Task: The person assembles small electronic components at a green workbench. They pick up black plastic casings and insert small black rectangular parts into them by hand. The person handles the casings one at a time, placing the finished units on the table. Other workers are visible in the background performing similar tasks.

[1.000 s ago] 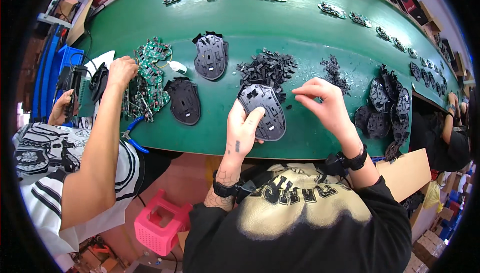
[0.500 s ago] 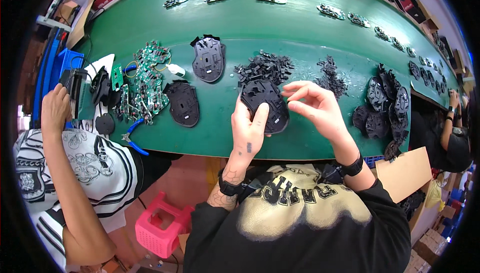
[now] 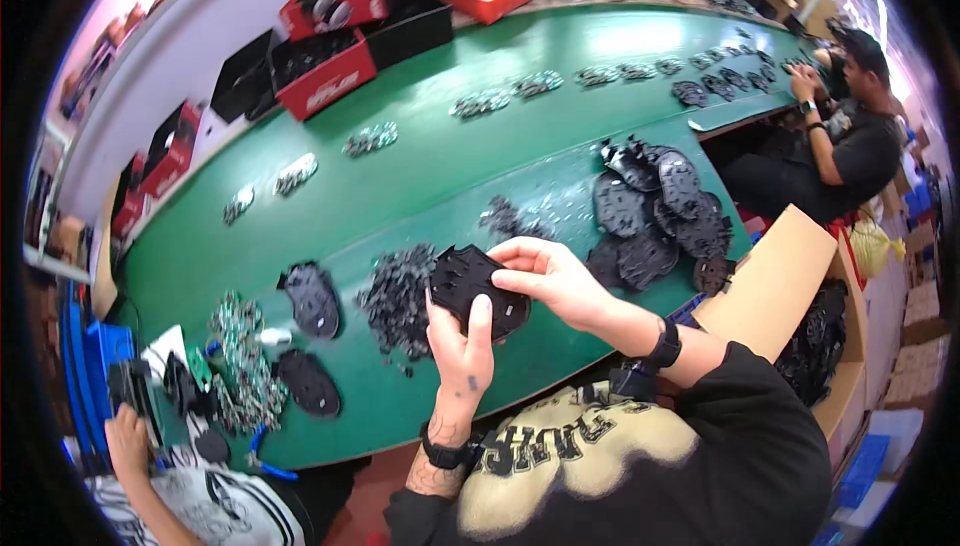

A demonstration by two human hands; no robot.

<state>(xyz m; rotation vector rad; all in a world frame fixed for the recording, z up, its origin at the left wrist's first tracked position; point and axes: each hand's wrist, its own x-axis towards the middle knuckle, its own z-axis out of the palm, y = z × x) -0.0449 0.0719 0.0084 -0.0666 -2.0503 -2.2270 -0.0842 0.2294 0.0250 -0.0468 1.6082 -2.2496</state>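
A black plastic computer mouse base shell [image 3: 478,296] is held tilted above the bench, its moulded inner side facing up. My left hand [image 3: 462,351] grips it from below and the left, thumb across the lower part. At the shell's upper right edge, my right hand [image 3: 548,281] has thumb and fingertips pinched close together; anything between them is hidden. Left of the shell lies a heap of small black plastic parts [image 3: 395,296]. A smaller pile of tiny black pieces [image 3: 510,218] sits beyond my hands. Several more mouse shells [image 3: 640,211] are stacked to the right.
Two mouse shells [image 3: 312,298] lie left, near jumbled green circuit boards [image 3: 245,376] and blue-handled pliers [image 3: 262,456]. Circuit boards [image 3: 480,103] line the green bench's far side. A co-worker's hand [image 3: 127,441] is at left; another person [image 3: 845,136] sits far right beside a cardboard box [image 3: 770,271].
The view has swung to the right, showing more of the far bench and the right-hand co-worker. My right hand has come in from beside the shell onto its upper right edge, fingers closing.
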